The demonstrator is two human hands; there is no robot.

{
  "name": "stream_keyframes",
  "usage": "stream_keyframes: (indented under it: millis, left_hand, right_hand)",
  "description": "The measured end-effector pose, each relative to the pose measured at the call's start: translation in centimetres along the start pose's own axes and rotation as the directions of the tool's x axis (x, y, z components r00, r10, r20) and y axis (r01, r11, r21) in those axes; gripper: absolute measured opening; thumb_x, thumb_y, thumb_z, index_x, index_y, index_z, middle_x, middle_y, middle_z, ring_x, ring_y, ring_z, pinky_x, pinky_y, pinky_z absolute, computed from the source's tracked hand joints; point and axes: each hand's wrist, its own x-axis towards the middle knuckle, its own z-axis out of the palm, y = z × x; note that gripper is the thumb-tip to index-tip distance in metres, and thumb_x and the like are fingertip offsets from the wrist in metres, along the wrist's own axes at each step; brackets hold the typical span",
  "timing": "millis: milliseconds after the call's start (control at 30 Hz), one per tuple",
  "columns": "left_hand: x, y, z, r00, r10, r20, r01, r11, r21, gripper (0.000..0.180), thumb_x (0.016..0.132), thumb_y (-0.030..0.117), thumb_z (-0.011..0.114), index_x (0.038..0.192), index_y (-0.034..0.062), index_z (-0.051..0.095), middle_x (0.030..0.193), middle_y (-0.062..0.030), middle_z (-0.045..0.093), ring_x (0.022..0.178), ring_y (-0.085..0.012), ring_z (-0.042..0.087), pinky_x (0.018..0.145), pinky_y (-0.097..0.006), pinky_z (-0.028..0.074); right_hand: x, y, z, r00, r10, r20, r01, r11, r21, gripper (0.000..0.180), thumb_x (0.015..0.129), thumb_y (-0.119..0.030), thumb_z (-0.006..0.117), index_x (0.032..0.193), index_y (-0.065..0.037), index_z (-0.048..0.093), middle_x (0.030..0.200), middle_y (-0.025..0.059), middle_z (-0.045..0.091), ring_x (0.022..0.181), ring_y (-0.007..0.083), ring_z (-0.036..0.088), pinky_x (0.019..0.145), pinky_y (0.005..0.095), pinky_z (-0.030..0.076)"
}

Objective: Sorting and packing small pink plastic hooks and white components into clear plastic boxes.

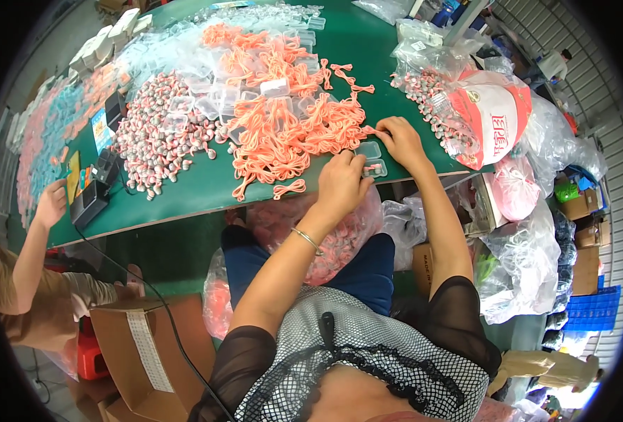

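1. Left hand [341, 184] rests closed over the small clear cases [372, 160] at the tabletop's [185, 200] near edge; best kept steady.
2. Right hand [401, 141] pinches an orange cord [290, 133] end; feed it in loosely.

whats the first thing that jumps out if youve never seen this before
The big tangle of orange cords heaped mid-way across the green table, with a spread of small pink-and-white pieces to its left. At the near edge the left hand and right hand work over a small clear plastic box.
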Motion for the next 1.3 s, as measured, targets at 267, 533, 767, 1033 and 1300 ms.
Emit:
stream_keyframes:
  millis: [267,533,767,1033,1300]
  left_hand:
    - [0.2,-0.1,-0.6,0.997,-0.063,0.048,0.064,0.997,-0.031,0.043,0.07,0.018,0.08,0.108,0.0045,0.066,0.095,-0.0113,0.062,0.093,-0.0318,0.062,0.079,-0.042,0.05]
    - [0.6,0.1,-0.7,0.993,-0.085,0.086,0.088,0.995,-0.042,0.046,0.068,0.018,0.082,0.109,0.0048,0.065,0.097,-0.012,0.062,0.094,-0.0327,0.062,0.079,-0.043,0.05]
    - [0.6,0.0,-0.6,0.995,-0.095,0.021,0.096,0.991,-0.091,0.047,0.067,0.017,0.082,0.109,0.0062,0.064,0.096,-0.0116,0.062,0.093,-0.0326,0.063,0.078,-0.043,0.051]
    - [0.7,0.2,-1.0,0.983,-0.12,0.142,0.126,0.991,-0.037,0.047,0.07,0.02,0.081,0.113,0.0099,0.065,0.099,-0.0104,0.062,0.096,-0.0313,0.063,0.08,-0.042,0.051]
    - [0.6,0.1,-0.8,0.988,-0.087,0.126,0.093,0.995,-0.045,0.048,0.069,0.017,0.081,0.113,0.0084,0.062,0.099,-0.0106,0.063,0.095,-0.0313,0.063,0.079,-0.042,0.051]
  right_hand:
    - [-3.6,-2.5,-2.6,0.998,0.061,-0.009,-0.054,0.94,0.338,0.01,0.084,-0.009,0.068,0.093,-0.004,0.066,0.09,0.0108,0.067,0.086,0.0283,0.063,0.075,0.0367,0.049]
    - [-4.9,-3.0,-1.4,0.977,-0.208,-0.051,0.214,0.96,0.182,0.011,0.083,-0.005,0.069,0.093,-0.005,0.068,0.088,0.0089,0.066,0.085,0.0279,0.062,0.073,0.0375,0.05]
    - [-6.0,-3.6,-1.5,0.981,-0.19,-0.033,0.193,0.967,0.169,0.017,0.083,-0.003,0.066,0.1,-0.005,0.069,0.093,0.0104,0.064,0.088,0.0287,0.062,0.074,0.0384,0.051]
    - [-5.2,-2.9,-1.9,0.981,-0.133,-0.14,0.155,0.975,0.161,0.03,0.085,0.001,0.06,0.114,-0.006,0.065,0.103,0.0128,0.063,0.094,0.0318,0.061,0.081,0.0405,0.05]
    - [-3.2,-1.5,-0.5,0.991,0.092,0.098,-0.121,0.925,0.36,0.023,0.084,-0.003,0.069,0.107,-0.002,0.064,0.096,0.0111,0.063,0.075,0.0201,0.061,0.07,0.0291,0.051]
